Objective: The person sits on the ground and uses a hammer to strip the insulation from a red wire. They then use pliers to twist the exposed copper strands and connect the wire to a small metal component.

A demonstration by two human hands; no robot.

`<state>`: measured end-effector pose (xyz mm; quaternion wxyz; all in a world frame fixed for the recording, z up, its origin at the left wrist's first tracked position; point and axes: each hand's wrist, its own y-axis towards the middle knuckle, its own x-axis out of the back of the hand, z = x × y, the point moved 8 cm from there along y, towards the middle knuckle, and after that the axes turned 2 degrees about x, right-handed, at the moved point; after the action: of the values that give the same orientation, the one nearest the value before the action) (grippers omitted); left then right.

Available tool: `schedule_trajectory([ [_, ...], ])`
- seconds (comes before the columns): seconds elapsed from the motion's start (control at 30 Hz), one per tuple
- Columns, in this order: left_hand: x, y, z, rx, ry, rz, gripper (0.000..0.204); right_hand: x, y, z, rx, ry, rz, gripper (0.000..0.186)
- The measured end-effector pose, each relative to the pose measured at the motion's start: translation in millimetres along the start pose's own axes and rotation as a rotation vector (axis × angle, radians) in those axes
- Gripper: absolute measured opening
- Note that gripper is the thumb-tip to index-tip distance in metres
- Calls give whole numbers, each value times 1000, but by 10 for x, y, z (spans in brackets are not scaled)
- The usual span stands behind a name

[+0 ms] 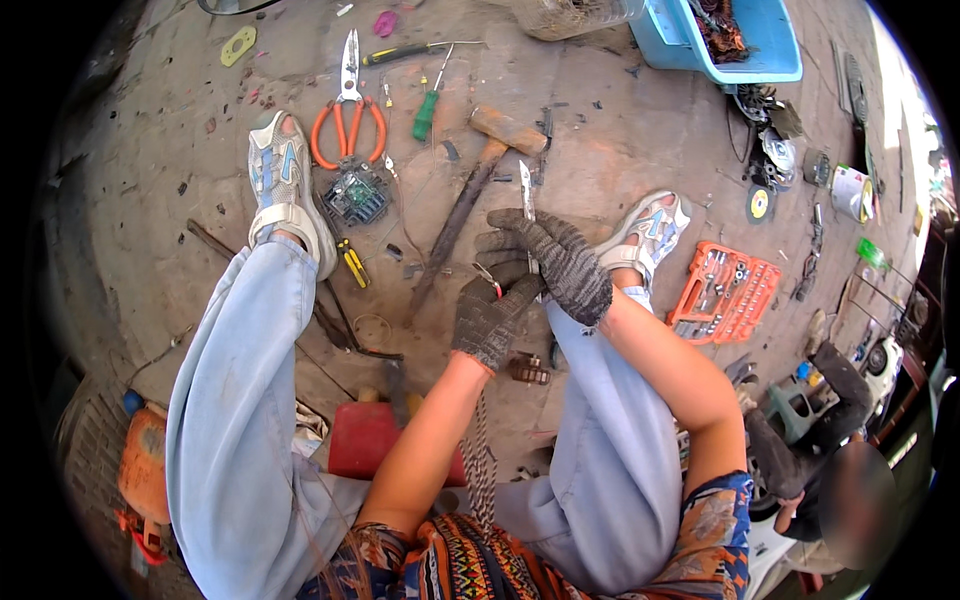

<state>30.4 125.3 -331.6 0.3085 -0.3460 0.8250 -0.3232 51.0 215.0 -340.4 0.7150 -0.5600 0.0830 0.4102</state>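
Both my hands wear dark grey knitted gloves and meet between my knees. My right hand (560, 262) is closed around a slim tool with a shiny narrow metal blade (526, 185), which points away from me; its handle is hidden by the glove. Just beside it, my left hand (492, 318) has its fingers bent together around a small piece with a metal end and a red spot (497, 288), too small to name. On the ground ahead lie a hammer (465, 200) with a rusty head and orange-handled shears (348, 115). A small black part (528, 370) sits below my hands.
A dark circuit-like block (356, 192) lies near my left shoe, with a green screwdriver (426, 115) farther off. To the right are an orange socket set (725, 293) and a blue bin (690, 40) of scrap. Another person (800, 440) sits at the lower right.
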Motion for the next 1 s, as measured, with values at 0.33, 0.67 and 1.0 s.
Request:
schedule_trajectory([
  [0.33,1127,318,65,-183,943,-592,32,851,411,565,238,-657,-621,33],
  [0.67,963,349,157,-332,1046,-569,38,746,740,548,488,-1148,-611,33],
  [1.0,670,624,9,-401,450,-380,30,792,534,677,472,-840,-631,28],
])
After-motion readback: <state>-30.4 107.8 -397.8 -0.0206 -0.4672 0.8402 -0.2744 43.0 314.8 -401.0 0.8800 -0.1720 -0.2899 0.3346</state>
